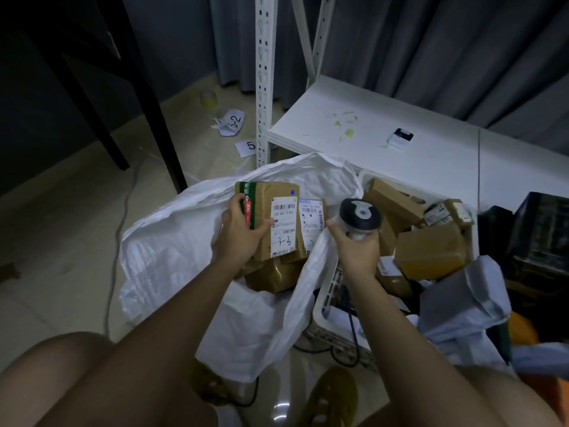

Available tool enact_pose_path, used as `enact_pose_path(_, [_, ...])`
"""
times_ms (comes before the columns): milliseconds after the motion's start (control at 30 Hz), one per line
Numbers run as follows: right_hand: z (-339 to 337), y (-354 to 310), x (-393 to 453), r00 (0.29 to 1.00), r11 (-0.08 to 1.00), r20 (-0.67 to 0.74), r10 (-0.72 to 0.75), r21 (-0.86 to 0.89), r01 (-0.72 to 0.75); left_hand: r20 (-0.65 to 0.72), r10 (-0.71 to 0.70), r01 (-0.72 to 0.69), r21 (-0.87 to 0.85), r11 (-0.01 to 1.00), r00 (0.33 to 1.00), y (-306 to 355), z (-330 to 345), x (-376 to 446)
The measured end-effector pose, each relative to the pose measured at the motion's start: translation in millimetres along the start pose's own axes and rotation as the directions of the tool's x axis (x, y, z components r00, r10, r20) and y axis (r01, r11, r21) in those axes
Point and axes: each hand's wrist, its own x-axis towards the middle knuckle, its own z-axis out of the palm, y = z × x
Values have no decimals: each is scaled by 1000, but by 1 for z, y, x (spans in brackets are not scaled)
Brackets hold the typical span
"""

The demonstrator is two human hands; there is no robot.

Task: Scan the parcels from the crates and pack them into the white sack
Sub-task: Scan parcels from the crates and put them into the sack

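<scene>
Tape roll [209, 98] on floor near curtain [431, 41]; paper scraps [233, 121] marked 3-2 and 5 by shelf post [264, 78]; small card [400, 138] on white shelf [446, 155].

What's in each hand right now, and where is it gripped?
Left hand grips the labelled cardboard parcel by its left edge; right hand holds the barcode scanner by its handle.

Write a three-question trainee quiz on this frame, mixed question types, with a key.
1. True or false: the left hand holds a brown parcel over the white sack.
2. What does the right hand grip? A) tape roll B) barcode scanner C) pen
3. What is handwritten on the held parcel's label?

Key: 1 true; 2 B; 3 "3-3".
</scene>
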Motion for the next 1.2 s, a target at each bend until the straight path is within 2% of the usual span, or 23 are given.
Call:
enact_pose_path(200, [19,1,8,998,990,-47,45,-132,-51,55,29,-37,146,989,998,-12,11,-4])
enact_pose_path(300, [20,2,9,996,986,-51,67,-152,-74,105,-17,-1,173,985,994,-26,14,-9])
enact_pose_path(400, [12,1,7,999,996,-1,49,-75,-49,86,47,-65,217,974,995,-29,18,-13])
enact_pose_path(533, [-14,-19,-10,998,996,22,-53,75,51,45,140,-147,334,931,989,-24,26,-23])
enact_pose_path(600, [-31,-31,-18,996,986,12,-87,144,85,31,127,-130,372,919,991,-20,32,-24])
enact_pose_path(700, [-47,-43,-23,990,972,1,-139,191,136,87,76,-106,440,892,993,-10,37,-22])
enact_pose_path(800, [-46,-45,-26,993,981,61,-96,173,85,168,81,-134,331,934,982,-8,29,-17])
enact_pose_path(867, [-42,-42,-28,993,986,87,-76,157,62,274,82,-152,246,957,958,-17,17,-15])
enact_pose_path(933, [-36,-38,-33,993,984,90,-81,164,66,387,83,-192,250,949,918,-27,3,-17])
enact_pose_path(1000, [-30,-35,-38,993,983,86,-82,169,67,428,161,-243,144,959,889,-37,-9,-24])
enact_pose_path(1033, [-27,-35,-41,993,984,78,-84,164,70,402,196,-241,64,968,894,-39,-14,-30])
enact_pose_path(1100, [-23,-33,-45,995,987,56,-85,143,76,243,211,-220,9,976,947,-48,-26,-41])
enact_pose_path(1200, [-16,-29,-52,997,992,31,-73,102,70,-35,80,-75,132,988,996,-75,-43,-46])
